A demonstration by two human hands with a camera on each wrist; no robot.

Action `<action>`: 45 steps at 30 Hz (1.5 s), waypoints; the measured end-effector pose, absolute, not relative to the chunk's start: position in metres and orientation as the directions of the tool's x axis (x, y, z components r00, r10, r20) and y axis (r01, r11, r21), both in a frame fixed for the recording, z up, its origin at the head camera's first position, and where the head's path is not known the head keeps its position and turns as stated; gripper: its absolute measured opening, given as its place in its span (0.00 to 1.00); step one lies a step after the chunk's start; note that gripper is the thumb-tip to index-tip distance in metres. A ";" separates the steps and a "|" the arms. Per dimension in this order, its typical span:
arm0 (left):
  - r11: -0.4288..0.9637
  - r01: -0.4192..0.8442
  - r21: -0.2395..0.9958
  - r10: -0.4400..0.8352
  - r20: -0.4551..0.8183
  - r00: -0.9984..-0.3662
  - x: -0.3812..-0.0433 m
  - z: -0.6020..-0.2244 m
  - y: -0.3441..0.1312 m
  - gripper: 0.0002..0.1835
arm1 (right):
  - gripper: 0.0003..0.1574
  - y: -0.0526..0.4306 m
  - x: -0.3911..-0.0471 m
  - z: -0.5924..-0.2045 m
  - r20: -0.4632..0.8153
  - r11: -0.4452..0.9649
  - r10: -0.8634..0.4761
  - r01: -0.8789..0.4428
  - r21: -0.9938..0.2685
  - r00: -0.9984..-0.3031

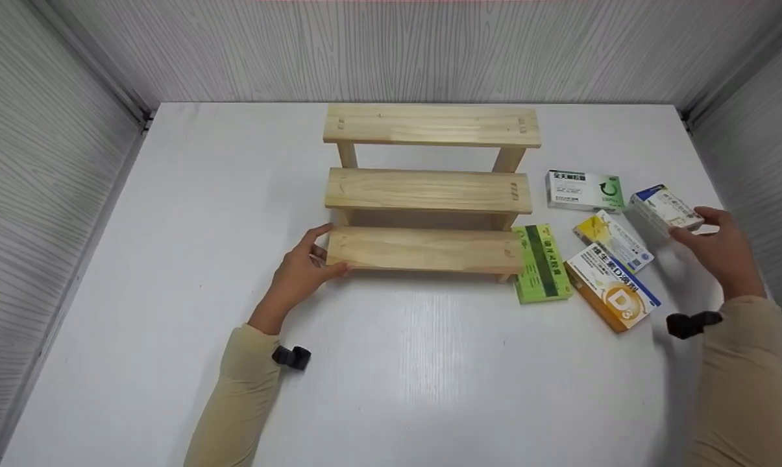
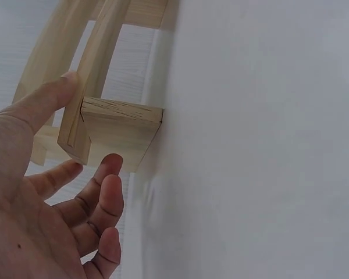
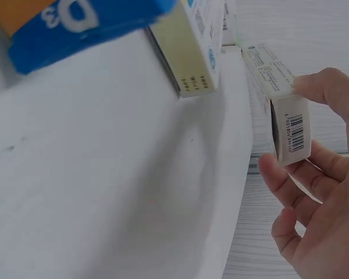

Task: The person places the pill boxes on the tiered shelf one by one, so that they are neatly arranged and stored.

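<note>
A three-tier wooden step rack [image 1: 429,191] stands in the middle of the white table. At its lowest step, my left hand [image 1: 302,269] grips the left end, thumb on the front edge and index finger at the back; the other fingers [image 2: 109,195] curl loosely beside the end. My right hand [image 1: 721,250] pinches one end of a small white medicine box with a blue corner [image 1: 666,209]. A barcode marks that box's end [image 3: 291,133] in the right wrist view. Whether the box touches the table is hard to tell.
Right of the rack lie a green medicine box [image 1: 541,263], a white-and-green box [image 1: 584,191], a yellow-and-white box [image 1: 614,240] and an orange-and-white D3 box [image 1: 612,288]. The D3 box touches the yellow one. Grey wood-grain panels [image 1: 403,52] enclose the table's back and sides.
</note>
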State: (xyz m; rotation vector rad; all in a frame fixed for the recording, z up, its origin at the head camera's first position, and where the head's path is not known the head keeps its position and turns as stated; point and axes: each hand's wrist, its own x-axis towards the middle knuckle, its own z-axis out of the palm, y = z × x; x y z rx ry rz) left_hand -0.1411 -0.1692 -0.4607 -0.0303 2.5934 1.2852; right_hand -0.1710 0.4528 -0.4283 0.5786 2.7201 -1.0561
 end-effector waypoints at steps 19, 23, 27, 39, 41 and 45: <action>0.486 -0.175 0.856 0.118 -0.263 -0.958 -0.148 -0.471 -0.164 0.46 | 0.43 0.393 -0.180 -0.379 -0.073 0.703 0.134 0.147 -0.696 -0.988; 0.476 -0.194 0.858 0.119 -0.281 -0.952 -0.145 -0.473 -0.163 0.46 | 0.42 0.377 -0.183 -0.376 -0.051 0.698 0.072 0.086 -0.711 -0.996; 0.458 -0.186 0.869 0.131 -0.273 -0.953 -0.144 -0.476 -0.164 0.46 | 0.41 0.362 -0.184 -0.375 -0.066 0.680 0.027 0.066 -0.730 -0.997; 0.449 -0.207 0.869 0.142 -0.298 -0.944 -0.140 -0.472 -0.173 0.46 | 0.38 0.310 -0.185 -0.372 -0.134 0.610 -0.134 0.025 -0.792 -0.982; 0.446 -0.208 0.871 0.145 -0.300 -0.943 -0.139 -0.465 -0.173 0.46 | 0.37 0.302 -0.183 -0.373 -0.122 0.586 -0.161 0.004 -0.810 -0.979; 0.444 -0.201 0.874 0.159 -0.297 -0.942 -0.140 -0.454 -0.169 0.45 | 0.37 0.289 -0.183 -0.373 -0.097 0.560 -0.200 -0.033 -0.828 -0.975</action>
